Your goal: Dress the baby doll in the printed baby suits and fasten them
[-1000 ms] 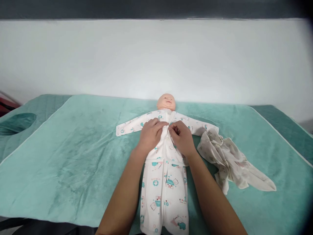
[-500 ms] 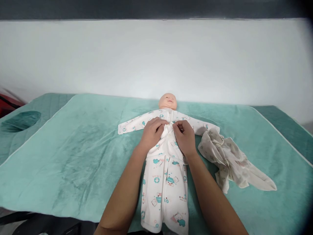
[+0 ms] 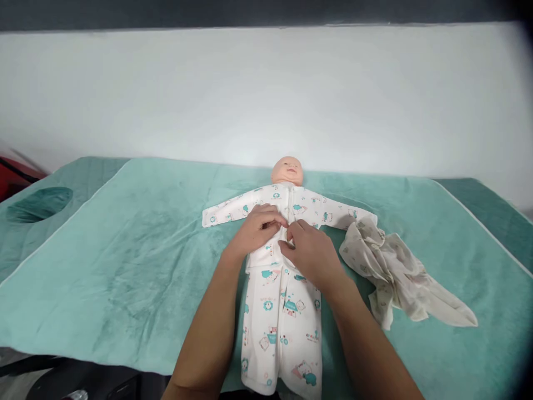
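A baby doll (image 3: 287,170) lies on its back, dressed in a white baby shirt (image 3: 306,201) with teal and pink animal prints. Matching baby pants (image 3: 278,328) cover its lower part. My left hand (image 3: 260,228) is at the shirt's front opening, thumb and fingers closed on the fabric edge. From the other side my right hand (image 3: 311,247) holds the front edge at chest level, its thumb lower than its curled index finger. The fastening between my fingertips is too small to make out. Both sleeves stretch out sideways.
A crumpled cream baby garment (image 3: 400,278) lies to the right, touching the right sleeve's end. Teal plush covering (image 3: 137,250) spreads over the table, with an oval hole (image 3: 39,204) at far left. A white wall (image 3: 266,94) stands behind. Dark objects (image 3: 83,380) sit below the front edge.
Both hands have moved down the shirt front, from the upper chest to mid-chest. The bunched, lifted fabric now lies flatter, and my right hand has turned more toward the left.
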Tool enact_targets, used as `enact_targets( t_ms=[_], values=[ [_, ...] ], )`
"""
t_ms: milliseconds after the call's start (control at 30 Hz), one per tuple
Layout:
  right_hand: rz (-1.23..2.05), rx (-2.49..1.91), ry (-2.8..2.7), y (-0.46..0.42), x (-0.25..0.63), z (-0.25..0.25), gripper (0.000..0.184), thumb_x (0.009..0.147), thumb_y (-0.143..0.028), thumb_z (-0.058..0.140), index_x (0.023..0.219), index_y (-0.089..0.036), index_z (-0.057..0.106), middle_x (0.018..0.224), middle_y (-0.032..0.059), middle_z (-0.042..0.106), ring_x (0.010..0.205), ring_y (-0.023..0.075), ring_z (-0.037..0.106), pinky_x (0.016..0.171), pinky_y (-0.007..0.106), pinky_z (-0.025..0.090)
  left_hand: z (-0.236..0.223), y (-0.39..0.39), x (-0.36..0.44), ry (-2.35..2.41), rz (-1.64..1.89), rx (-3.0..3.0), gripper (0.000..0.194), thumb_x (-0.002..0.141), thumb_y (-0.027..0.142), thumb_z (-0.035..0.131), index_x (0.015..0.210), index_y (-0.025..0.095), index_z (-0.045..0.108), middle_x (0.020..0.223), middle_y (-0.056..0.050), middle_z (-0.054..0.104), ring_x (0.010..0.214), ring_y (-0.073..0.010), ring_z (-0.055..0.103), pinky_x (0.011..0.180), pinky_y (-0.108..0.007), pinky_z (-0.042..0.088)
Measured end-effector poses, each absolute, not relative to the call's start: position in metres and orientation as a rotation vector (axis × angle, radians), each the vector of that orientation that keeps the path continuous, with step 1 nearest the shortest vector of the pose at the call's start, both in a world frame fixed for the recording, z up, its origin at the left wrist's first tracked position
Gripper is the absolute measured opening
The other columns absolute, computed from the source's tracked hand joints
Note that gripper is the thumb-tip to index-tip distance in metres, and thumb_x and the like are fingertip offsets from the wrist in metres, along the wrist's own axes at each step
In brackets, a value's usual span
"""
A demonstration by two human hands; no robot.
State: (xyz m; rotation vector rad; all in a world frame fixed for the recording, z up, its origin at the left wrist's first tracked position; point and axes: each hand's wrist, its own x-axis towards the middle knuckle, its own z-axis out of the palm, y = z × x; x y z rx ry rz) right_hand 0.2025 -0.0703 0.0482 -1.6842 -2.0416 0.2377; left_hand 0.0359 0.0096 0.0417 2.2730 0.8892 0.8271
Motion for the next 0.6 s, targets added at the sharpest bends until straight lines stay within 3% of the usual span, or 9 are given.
enact_targets(
  t_ms=[167, 367, 600],
  values=[
    [0.363, -1.612, -2.079, -0.068, 0.206, 0.051, 0.011, 0.085, -0.019, 0.056, 0.075, -0.021, 0.052, 0.079, 0.0, 0.057, 0.067, 0.0137, 0.05, 0.059, 0.028, 0.029, 0.04, 0.009, 0.038, 0.906, 0.847, 2.249, 0.026, 0.083, 0.011, 0.048, 0.083, 0.023, 0.071, 0.072, 0.001, 0.057, 0.078, -0.0164, 0.055, 0.089, -0.035, 0.041],
    [0.264, -1.808, -1.967, -0.069, 0.194, 0.05, 0.019, 0.089, -0.038, 0.059, 0.091, -0.019, 0.055, 0.092, 0.0059, 0.058, 0.064, 0.016, 0.05, 0.054, 0.029, 0.023, 0.035, 0.008, 0.041, 0.986, 0.949, 2.162, 0.018, 0.082, 0.013, 0.05, 0.083, 0.021, 0.066, 0.074, 0.001, 0.059, 0.07, -0.0143, 0.051, 0.079, -0.032, 0.042],
    [0.289, -1.8, -1.941, -0.069, 0.196, 0.052, 0.009, 0.085, -0.021, 0.053, 0.094, -0.02, 0.057, 0.098, 0.0043, 0.056, 0.063, 0.0134, 0.048, 0.055, 0.028, 0.025, 0.033, 0.011, 0.041, 0.857, 0.969, 2.199, 0.022, 0.08, 0.008, 0.049, 0.077, 0.02, 0.067, 0.069, 0.002, 0.055, 0.073, -0.0149, 0.053, 0.078, -0.032, 0.039]
  ],
)
